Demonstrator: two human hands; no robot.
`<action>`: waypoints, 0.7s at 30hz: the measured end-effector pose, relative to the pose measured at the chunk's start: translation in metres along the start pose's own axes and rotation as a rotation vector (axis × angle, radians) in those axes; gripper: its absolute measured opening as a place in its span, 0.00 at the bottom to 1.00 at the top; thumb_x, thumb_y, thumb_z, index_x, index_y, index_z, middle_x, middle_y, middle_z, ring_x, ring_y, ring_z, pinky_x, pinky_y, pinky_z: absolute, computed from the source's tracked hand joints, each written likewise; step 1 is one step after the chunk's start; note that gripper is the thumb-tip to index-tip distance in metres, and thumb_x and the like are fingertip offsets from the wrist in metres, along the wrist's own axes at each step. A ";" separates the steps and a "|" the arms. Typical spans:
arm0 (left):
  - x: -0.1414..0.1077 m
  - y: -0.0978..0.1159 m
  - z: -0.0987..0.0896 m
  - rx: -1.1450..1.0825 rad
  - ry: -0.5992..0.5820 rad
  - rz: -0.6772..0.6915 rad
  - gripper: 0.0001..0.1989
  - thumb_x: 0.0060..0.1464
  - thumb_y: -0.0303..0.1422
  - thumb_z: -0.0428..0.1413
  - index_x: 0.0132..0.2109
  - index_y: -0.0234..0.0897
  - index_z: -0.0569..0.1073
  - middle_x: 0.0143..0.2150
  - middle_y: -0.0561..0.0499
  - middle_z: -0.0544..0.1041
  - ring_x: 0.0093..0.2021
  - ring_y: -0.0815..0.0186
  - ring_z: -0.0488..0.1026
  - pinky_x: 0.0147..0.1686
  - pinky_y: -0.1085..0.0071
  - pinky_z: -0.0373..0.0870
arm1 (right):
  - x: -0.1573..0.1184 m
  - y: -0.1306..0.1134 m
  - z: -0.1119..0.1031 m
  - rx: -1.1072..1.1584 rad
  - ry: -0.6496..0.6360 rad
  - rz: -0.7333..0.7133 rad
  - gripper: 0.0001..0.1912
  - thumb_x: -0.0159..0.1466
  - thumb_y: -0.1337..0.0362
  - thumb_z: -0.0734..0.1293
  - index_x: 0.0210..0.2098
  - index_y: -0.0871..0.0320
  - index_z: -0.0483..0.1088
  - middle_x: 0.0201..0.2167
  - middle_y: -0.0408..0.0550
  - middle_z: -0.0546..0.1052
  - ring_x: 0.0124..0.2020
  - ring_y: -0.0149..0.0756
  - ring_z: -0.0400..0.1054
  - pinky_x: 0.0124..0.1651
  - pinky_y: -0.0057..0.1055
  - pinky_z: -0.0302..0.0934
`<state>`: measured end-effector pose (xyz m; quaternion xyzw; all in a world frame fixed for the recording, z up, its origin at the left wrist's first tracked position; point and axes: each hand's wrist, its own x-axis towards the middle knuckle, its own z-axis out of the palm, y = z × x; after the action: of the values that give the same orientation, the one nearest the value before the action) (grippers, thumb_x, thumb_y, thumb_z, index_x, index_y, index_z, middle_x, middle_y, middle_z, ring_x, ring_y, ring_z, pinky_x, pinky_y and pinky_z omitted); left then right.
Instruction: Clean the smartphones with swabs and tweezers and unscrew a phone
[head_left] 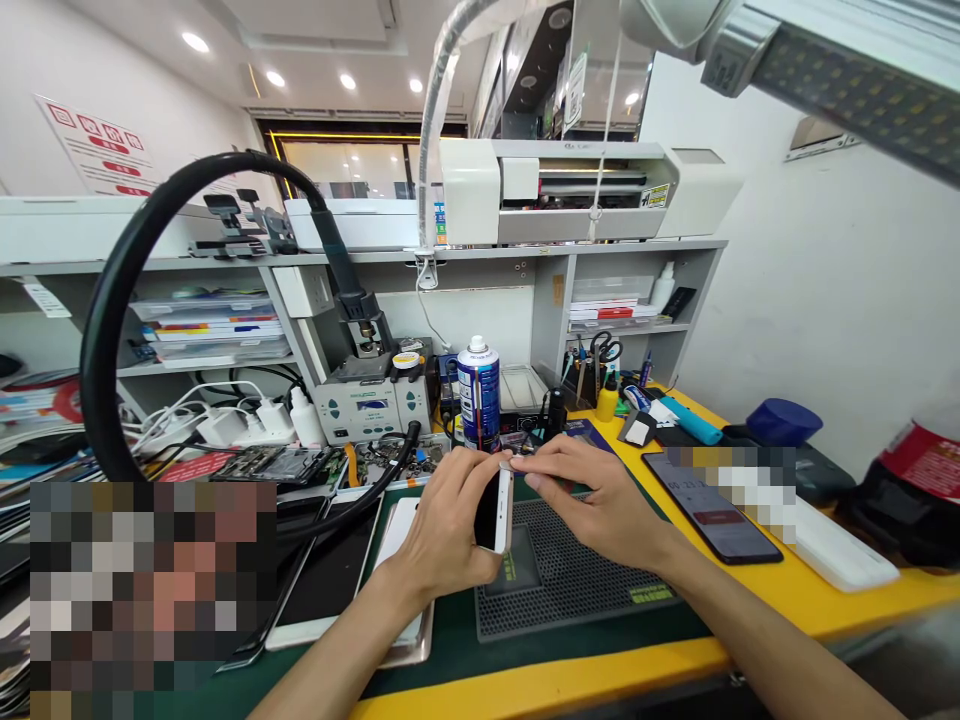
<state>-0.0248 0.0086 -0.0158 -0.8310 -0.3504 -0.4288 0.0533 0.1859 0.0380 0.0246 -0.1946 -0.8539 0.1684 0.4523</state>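
Observation:
My left hand (450, 520) is wrapped round a white-edged smartphone (493, 515), held tilted up above the work mat. The phone's screen is dark and partly covered by my fingers. My right hand (592, 490) reaches in from the right, its fingers stretched out and its thumb apart. Its fingertips meet the top end of the phone, close to my left fingertips. Below both hands lies a grey textured repair mat (577, 590). A blue spray can (478, 395) stands just behind the phone.
Left of my hands lie a white-framed tablet (330, 570) and other flat devices. A thick black hose (112, 260) arches from the soldering station (367, 405). A dark phone (712, 510) and a white bar-shaped object (847, 550) lie right. Shelves (360, 255) stand behind.

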 end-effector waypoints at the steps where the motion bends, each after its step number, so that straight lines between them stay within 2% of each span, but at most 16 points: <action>1: 0.000 0.000 0.000 -0.001 0.004 -0.003 0.40 0.38 0.22 0.54 0.63 0.36 0.60 0.50 0.40 0.68 0.48 0.52 0.66 0.45 0.56 0.66 | 0.000 0.000 0.000 0.005 0.002 -0.002 0.15 0.69 0.69 0.63 0.52 0.51 0.75 0.36 0.48 0.74 0.34 0.33 0.69 0.35 0.29 0.65; 5: -0.001 0.000 0.001 0.000 0.003 -0.015 0.39 0.41 0.23 0.54 0.64 0.37 0.59 0.49 0.40 0.67 0.47 0.52 0.66 0.44 0.56 0.67 | -0.001 0.001 0.000 -0.001 -0.001 -0.012 0.14 0.68 0.68 0.63 0.50 0.52 0.76 0.34 0.48 0.74 0.34 0.34 0.69 0.33 0.29 0.64; 10: 0.000 -0.001 0.001 0.002 0.027 -0.018 0.36 0.45 0.23 0.53 0.63 0.38 0.58 0.48 0.40 0.68 0.47 0.52 0.67 0.43 0.57 0.68 | -0.003 -0.002 -0.001 0.016 -0.071 -0.068 0.15 0.68 0.68 0.63 0.52 0.52 0.75 0.34 0.48 0.74 0.34 0.34 0.69 0.35 0.30 0.65; 21: 0.001 -0.001 0.000 -0.004 0.059 -0.027 0.34 0.47 0.23 0.54 0.62 0.38 0.58 0.48 0.41 0.68 0.47 0.54 0.68 0.43 0.58 0.68 | -0.007 -0.006 0.003 0.041 -0.146 -0.150 0.15 0.65 0.73 0.65 0.48 0.54 0.77 0.34 0.48 0.73 0.33 0.33 0.67 0.36 0.30 0.62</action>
<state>-0.0247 0.0103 -0.0151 -0.8133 -0.3591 -0.4544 0.0558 0.1859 0.0295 0.0211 -0.1080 -0.8930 0.1654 0.4043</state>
